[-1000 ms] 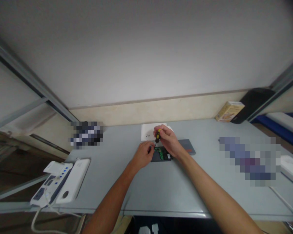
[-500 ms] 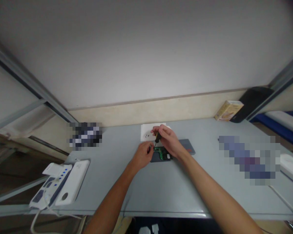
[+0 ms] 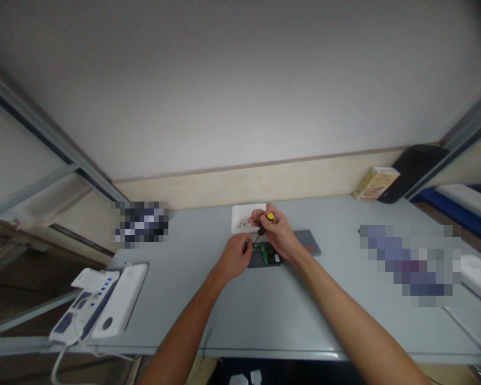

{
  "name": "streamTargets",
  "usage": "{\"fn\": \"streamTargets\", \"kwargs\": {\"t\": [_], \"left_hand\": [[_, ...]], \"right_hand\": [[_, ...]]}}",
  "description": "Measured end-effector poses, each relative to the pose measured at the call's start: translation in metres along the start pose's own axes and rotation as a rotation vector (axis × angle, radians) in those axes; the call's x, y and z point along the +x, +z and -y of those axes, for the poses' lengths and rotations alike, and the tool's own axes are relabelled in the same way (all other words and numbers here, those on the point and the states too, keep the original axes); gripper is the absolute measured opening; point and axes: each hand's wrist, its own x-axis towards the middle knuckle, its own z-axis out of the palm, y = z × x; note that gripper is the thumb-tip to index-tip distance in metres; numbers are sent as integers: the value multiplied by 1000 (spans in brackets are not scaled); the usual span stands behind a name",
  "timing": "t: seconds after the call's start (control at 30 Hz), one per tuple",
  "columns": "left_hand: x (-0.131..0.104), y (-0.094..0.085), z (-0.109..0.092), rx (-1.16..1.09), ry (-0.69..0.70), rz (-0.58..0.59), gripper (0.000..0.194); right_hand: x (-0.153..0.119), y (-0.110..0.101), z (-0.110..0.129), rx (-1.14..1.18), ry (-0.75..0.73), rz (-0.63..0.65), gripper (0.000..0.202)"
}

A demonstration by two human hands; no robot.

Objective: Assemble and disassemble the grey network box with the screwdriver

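Note:
My right hand (image 3: 278,230) is closed round a small screwdriver (image 3: 270,216) with a yellow-ended dark handle. Its thin shaft slants down to the left, and the tip is at the upper left of a green circuit board (image 3: 264,252). That board sits in an opened dark casing (image 3: 258,262) on the table. My left hand (image 3: 236,254) rests at the casing's left side, fingers pinched together by the screwdriver tip; what they grip is hidden. A flat grey panel (image 3: 308,241) with a reddish mark lies partly behind my right wrist.
White paper (image 3: 240,216) with several small dark bits on it lies behind the hands. On the table's left are a power strip (image 3: 86,305) and a white flat box (image 3: 122,302). A yellow carton (image 3: 374,183) stands at the back right, near blurred-out items.
The screwdriver handle has tilted to the right and towards me, so its yellow end now shows. My right fingers have shifted on the handle; my left hand stays nearly in place.

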Motion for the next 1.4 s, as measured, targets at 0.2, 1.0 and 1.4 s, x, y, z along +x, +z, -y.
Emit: {"fn": "streamTargets", "kwargs": {"t": [0.2,1.0,1.4], "left_hand": [[1,-1,-1,13,23,15,15],[0,2,2,29,15,5,16],[1,0,-1,33,17,13,16]], "right_hand": [[4,-4,1,49,29,-31,38],[1,3,-4,-43,-46,-58,38],[1,2,-3,-25,-2,-50,42]]}}
